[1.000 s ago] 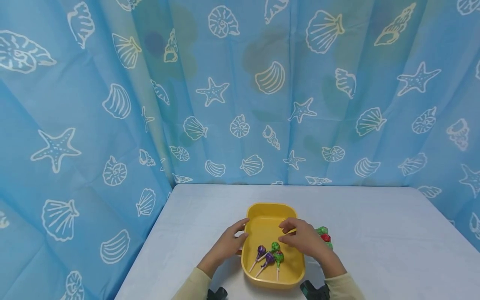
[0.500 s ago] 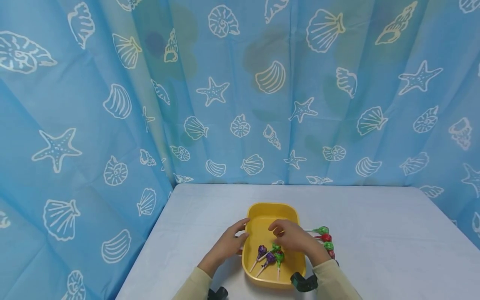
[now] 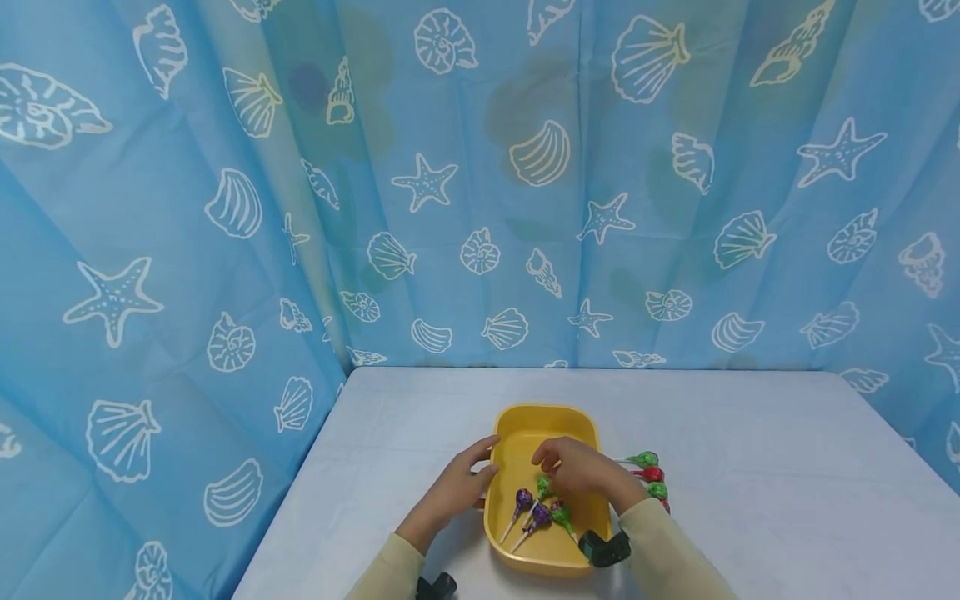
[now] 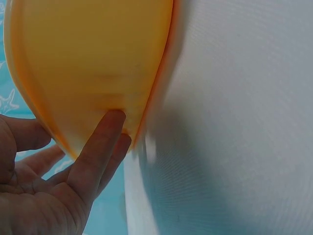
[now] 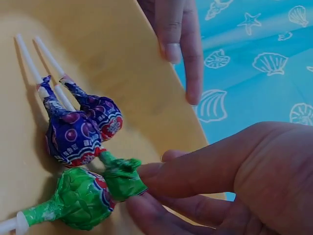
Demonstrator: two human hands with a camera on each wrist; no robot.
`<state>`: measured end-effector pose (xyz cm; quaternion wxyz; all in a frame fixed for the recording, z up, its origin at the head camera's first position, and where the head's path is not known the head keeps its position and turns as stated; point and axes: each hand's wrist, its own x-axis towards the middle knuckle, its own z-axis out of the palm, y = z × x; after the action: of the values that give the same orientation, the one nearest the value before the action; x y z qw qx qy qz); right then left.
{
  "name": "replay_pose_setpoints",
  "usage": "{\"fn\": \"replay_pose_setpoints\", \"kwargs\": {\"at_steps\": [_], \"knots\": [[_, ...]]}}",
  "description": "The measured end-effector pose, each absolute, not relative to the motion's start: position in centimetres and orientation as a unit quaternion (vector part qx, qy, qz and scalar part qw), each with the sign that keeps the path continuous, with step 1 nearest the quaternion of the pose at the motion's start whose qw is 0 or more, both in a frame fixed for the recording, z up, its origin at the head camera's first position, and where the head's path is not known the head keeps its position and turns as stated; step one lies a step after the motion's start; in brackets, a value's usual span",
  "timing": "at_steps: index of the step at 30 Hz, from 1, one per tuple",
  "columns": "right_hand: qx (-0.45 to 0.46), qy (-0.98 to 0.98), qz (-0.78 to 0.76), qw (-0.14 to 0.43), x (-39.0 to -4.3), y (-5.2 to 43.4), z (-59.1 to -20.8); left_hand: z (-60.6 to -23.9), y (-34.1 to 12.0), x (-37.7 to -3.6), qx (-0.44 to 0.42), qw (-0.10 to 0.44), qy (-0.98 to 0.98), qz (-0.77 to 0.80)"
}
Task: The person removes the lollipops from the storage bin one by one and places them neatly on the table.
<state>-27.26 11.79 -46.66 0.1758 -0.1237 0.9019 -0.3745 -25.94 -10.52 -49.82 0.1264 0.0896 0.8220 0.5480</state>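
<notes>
A yellow plastic tray (image 3: 517, 552) holds purple-wrapped lollipops (image 5: 73, 137) and green-wrapped ones, their white sticks pointing various ways. Over the tray, my right hand (image 3: 585, 468) has its thumb and forefinger at the wrapper of a green lollipop (image 5: 124, 178), pinching it in the right wrist view. Another green lollipop (image 5: 83, 198) lies right beside that one. My left hand (image 3: 448, 492) rests against the tray's left side with fingers extended, and its fingertips (image 4: 115, 117) touch the outer wall.
Beyond the tray's right side, several green and red lollipops (image 3: 651, 474) lie in a row on the white table (image 3: 750, 483), partly hidden by the right forearm. Blue shell-patterned curtains (image 3: 480, 208) hang behind and to the left of the table.
My right hand has moved left and lower over the tray. One green lollipop has shifted left and the other has turned. The left hand stays at the tray's side.
</notes>
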Motion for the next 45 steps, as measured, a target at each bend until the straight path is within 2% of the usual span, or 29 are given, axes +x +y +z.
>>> {"fn": "replay_pose_setpoints", "kwargs": {"at_steps": [35,45], "knots": [[-0.177,0.895,-0.327,0.245,-29.5,11.4,-47.9,-49.6,-10.4,-26.0,0.083,0.127,0.825,0.544],[-0.196,0.900,-0.329,0.206,-29.7,11.7,-47.2,-49.6,-10.5,-26.0,0.082,0.130,0.827,0.541]]}}
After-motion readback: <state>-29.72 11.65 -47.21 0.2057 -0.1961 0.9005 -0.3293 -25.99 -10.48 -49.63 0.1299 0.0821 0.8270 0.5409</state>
